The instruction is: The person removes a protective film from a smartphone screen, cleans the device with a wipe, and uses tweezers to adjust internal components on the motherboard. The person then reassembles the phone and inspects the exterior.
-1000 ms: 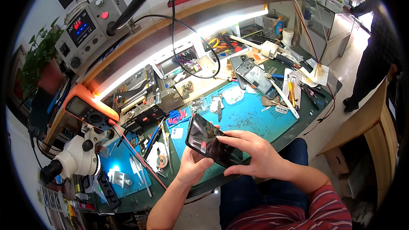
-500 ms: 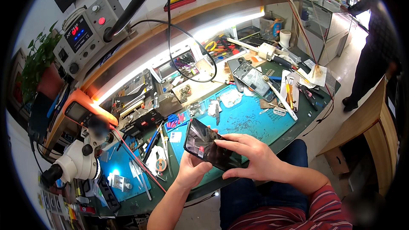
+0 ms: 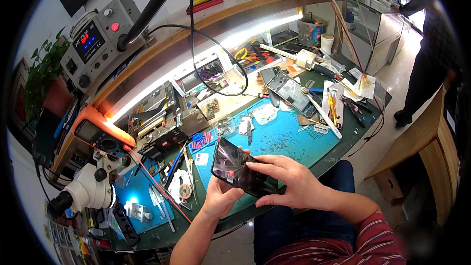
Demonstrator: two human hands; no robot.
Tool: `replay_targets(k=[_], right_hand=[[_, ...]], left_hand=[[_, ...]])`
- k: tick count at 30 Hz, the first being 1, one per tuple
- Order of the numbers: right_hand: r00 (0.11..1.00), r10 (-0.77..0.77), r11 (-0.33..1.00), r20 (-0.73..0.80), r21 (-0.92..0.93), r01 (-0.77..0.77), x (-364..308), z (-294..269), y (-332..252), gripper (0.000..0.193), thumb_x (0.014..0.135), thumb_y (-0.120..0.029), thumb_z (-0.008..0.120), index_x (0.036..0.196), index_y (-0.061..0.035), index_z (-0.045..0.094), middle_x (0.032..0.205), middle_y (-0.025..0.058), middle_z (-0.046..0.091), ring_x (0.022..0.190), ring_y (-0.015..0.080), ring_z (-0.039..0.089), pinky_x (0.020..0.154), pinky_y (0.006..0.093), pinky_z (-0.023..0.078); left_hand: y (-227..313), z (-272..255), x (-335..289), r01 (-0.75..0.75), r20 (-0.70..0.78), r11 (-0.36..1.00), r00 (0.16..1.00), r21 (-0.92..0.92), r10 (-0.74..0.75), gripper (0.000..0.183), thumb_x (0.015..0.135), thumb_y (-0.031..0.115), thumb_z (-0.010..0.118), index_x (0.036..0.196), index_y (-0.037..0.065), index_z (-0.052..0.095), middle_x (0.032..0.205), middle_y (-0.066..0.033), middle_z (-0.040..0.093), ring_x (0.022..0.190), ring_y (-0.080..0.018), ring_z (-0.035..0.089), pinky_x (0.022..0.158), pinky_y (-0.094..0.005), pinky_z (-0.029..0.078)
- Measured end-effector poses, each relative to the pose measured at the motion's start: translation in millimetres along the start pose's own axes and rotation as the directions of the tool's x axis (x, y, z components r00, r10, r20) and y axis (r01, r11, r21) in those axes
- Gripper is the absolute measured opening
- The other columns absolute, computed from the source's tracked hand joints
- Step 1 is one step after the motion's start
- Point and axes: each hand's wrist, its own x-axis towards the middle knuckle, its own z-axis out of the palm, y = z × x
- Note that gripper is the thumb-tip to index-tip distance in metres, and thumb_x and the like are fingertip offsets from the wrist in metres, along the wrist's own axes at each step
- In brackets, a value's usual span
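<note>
Gripping black phone [image 3: 238, 169], both hands

I have the left hand [image 3: 222, 197] around its left end, right hand [image 3: 289, 179] grasping its right, over the near side of the blue mat [image 3: 287, 140]. Slack grip might drop it: glossy face.

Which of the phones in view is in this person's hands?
The glossy black phone, held in the left hand with the right hand on it; the grey-faced phone lies farther off, touched by neither.

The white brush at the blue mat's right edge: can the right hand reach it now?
Probably yes, if the right hand lets go of the black phone; nothing seems to block its way across the blue mat to the white brush.
</note>
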Motion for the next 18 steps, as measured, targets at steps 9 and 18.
replay_targets(k=[9,18], right_hand=[[1.0,-0.011,1.0,-0.006,-0.01,0.011,-0.6,-0.3,-2.0,0.079,0.08,-0.039,0.091,0.149,-0.0125,0.06,0.144,0.02,0.061,0.129,0.0389,0.062,0.106,0.0461,0.053],[0.999,-0.025,1.0,-0.022,0.0,0.025,-1.5,-1.0,-4.8,0.077,0.081,-0.039,0.09,0.148,-0.0145,0.061,0.144,0.0198,0.061,0.128,0.0392,0.063,0.105,0.0457,0.054]], left_hand=[[-1.8,-0.9,-0.2,-0.043,0.008,0.996,0.999,0.081,0.043,0.103,0.083,0.023,0.092,0.163,0.002,0.03,0.159,-0.0139,0.045,0.146,-0.0295,0.05,0.12,-0.0457,0.044],[-1.2,-0.6,-2.9,0.0,-0.03,1.0,1.0,0.023,0.001,0.114,0.075,0.009,0.093,0.165,0.001,0.023,0.163,-0.0147,0.041,0.152,-0.0294,0.042,0.125,-0.0457,0.037]])
